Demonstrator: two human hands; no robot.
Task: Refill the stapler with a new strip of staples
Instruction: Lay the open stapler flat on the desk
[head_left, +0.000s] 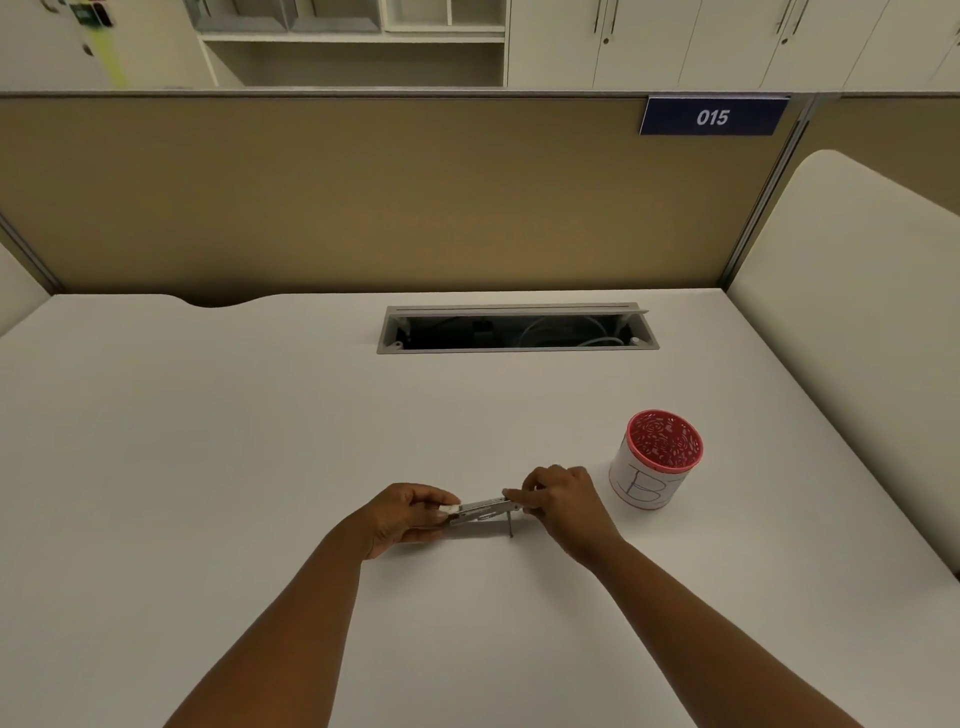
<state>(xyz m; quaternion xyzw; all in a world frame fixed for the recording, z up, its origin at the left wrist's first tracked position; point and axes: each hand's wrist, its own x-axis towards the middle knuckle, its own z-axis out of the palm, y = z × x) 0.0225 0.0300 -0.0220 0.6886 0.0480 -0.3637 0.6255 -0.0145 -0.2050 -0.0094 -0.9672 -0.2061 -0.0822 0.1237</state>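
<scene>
A small metal stapler (480, 512) with a white end is held between both hands just above the white desk (260, 441), near its front middle. My left hand (408, 517) grips its left, white end. My right hand (563, 501) pinches its right end with the fingertips. The stapler looks opened, with a thin metal part (510, 525) hanging down from it near my right hand. I cannot make out a staple strip.
A red-rimmed white cup (654, 462) marked with a letter B stands to the right of my right hand. An open cable hatch (517, 330) lies at the back of the desk. A tan partition (363, 197) rises behind the desk.
</scene>
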